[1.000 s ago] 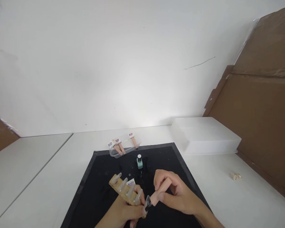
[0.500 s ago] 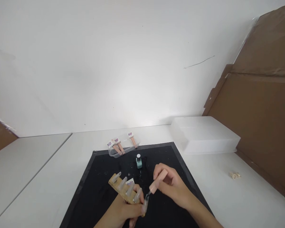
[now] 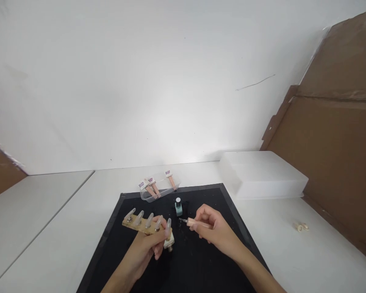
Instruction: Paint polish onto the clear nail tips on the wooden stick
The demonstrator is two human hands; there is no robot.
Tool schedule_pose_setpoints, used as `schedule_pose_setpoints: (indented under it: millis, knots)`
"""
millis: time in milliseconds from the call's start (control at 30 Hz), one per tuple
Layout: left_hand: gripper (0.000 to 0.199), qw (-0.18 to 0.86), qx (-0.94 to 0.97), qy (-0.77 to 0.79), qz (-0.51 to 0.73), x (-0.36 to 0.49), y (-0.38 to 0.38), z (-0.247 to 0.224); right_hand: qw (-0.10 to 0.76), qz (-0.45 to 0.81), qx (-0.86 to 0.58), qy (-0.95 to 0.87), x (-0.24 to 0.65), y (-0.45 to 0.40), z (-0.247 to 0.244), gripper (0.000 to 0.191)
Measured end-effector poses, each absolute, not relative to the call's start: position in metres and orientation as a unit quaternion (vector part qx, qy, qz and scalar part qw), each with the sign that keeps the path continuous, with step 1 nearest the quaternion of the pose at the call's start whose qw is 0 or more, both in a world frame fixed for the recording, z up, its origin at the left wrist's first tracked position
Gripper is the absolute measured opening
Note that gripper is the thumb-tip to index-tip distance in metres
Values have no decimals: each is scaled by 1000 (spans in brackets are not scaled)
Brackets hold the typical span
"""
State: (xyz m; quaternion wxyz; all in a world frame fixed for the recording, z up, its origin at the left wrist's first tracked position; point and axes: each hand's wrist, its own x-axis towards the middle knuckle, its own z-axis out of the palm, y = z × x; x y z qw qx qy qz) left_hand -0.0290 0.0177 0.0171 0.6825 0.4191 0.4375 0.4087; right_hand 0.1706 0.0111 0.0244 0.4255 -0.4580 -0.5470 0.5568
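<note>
My left hand (image 3: 144,246) is closed around a wooden strip (image 3: 138,226) that carries several clear false nails (image 3: 149,220) in a row. Its thumb lies by the rightmost nail. Just beside those fingers is a small pale bottle (image 3: 168,241); whether the hand also grips it I cannot tell. My right hand (image 3: 213,226) pinches the pink handle of a nail polish brush (image 3: 198,224), its bristle end pointing left, apart from the nails. Beyond the brush tip a teal nail polish bottle (image 3: 178,208) stands upright.
A black mat (image 3: 198,264) lies on the white table. At its far edge, a clear tray (image 3: 148,199) contains several pink-handled items with white labels (image 3: 171,181). A translucent white box (image 3: 264,175) stands at the right, with small cream rings (image 3: 300,226) nearer. Brown cardboard (image 3: 332,150) walls the right side.
My left hand has moved the strip left and up, turning it more level. The brush has come off the rightmost nail and swung to point left. The pale bottle shows more now.
</note>
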Motion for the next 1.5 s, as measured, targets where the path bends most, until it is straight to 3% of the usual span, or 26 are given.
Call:
schedule_pose_setpoints:
  millis: [267,567,1500]
  knots:
    - [26,691,337,431,474,-31,20,16,323,518,-448,-653,158,-2,8,8]
    - [30,731,281,403,474,-32,21,17,235,453,-485,-710,156,-7,14,12]
    - [30,727,302,425,447,-33,20,19,231,433,-498,-715,143,-16,10,10]
